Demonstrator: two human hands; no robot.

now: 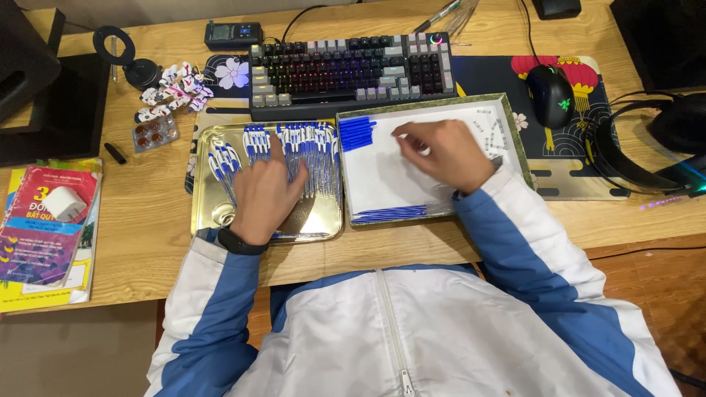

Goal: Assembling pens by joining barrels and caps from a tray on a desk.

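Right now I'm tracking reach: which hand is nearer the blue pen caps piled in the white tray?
The right hand is nearer, inside the white tray just right of the blue pen caps. The left hand rests on pens in the gold tray, lower left.

I note a light wooden counter (147, 250) with visible grain running the full width of the view. Below its front edge I see reddish-brown wooden floor (654, 294) at right, dull grey-brown floor (73, 353) at left. Lighting is warm and even. No walls or windows are in my view.
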